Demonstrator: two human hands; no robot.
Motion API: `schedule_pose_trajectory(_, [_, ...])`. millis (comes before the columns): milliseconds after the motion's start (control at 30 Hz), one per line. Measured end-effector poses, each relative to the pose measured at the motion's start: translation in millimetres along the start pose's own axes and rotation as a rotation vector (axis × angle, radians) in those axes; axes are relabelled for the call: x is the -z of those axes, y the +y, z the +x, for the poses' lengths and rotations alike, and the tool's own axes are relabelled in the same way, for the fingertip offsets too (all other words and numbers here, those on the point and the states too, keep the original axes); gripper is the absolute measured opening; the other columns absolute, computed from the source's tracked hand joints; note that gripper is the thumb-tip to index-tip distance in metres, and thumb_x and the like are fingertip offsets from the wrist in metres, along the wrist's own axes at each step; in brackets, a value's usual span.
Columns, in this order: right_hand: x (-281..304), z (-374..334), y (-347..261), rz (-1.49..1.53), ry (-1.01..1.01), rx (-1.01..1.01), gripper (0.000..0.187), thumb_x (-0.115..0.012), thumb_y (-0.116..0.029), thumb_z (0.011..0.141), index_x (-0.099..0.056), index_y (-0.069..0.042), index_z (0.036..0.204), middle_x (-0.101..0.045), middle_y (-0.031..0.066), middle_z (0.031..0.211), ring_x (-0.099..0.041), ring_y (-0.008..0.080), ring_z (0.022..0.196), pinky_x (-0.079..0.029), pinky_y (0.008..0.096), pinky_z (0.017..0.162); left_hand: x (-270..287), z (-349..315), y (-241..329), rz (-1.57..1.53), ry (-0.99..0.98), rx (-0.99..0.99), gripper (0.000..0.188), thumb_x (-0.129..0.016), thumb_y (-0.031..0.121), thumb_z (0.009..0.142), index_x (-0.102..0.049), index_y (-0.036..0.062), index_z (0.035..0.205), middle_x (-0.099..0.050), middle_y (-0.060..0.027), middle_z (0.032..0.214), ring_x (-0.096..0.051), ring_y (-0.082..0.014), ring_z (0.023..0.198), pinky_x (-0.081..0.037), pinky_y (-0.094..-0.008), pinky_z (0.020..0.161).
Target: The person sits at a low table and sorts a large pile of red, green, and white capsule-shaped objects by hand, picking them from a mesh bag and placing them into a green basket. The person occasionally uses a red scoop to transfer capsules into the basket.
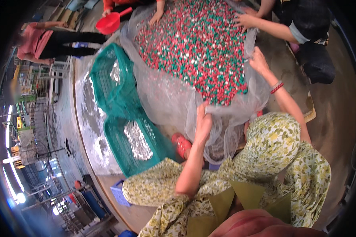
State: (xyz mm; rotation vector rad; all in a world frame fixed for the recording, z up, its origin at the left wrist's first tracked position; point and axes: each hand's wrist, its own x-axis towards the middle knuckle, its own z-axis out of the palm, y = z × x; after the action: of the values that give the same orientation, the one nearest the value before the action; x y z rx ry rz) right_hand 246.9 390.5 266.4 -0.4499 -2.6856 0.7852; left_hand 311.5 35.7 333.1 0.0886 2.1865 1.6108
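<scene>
A translucent whitish sheet [168, 87], thin like netting or plastic, lies under a broad spread of small red, green and white pieces [201, 47]. My left hand [203, 123] is closed on the sheet's near edge, left of my knees. Farther off to the right, my right hand [258, 62] grips the same sheet by its right edge; a red bracelet circles that wrist. Between my hands the edge is raised and bunched, and loose folds hang toward my lap. The pieces are too small for me to tell their kind.
Two green plastic baskets [114, 147] stand to the left on a shiny silvery surface. Across the pile, one person holds a red scoop-like pan [108, 23]; another person's hands [247, 19] touch the pile at far right. A blue stool [120, 192] is near my left leg.
</scene>
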Motion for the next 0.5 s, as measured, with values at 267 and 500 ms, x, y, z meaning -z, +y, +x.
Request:
schedule_pose_trajectory(267, [3, -36, 0, 0.038, -0.219, -0.084, 0.046, -0.059, -0.003, 0.068, -0.058, -0.001, 0.113, -0.041, 0.0154, 0.099, -0.049, 0.0304, 0.095, -0.041, 0.0357, 0.087, 25, 62, 93, 0.405, 0.163, -0.452, 0.024, -0.038, 0.000, 0.082, -0.046, 0.0019, 0.104, -0.060, -0.0208, 0.066, -0.060, -0.0409, 0.068, -0.045, -0.0471, 0.059])
schedule_pose_trajectory(500, [66, -23, 24, 0.168, -0.246, -0.072, 0.048, -0.053, 0.002, 0.066, -0.059, -0.003, 0.113, -0.053, 0.0139, 0.102, -0.054, 0.0268, 0.098, -0.042, 0.0313, 0.087, 51, 156, 199, 0.309, 0.521, -0.947, 0.029, -0.043, 0.008, 0.087, -0.049, 0.0057, 0.115, -0.058, -0.0098, 0.070, -0.053, -0.0205, 0.061, -0.042, -0.0318, 0.059])
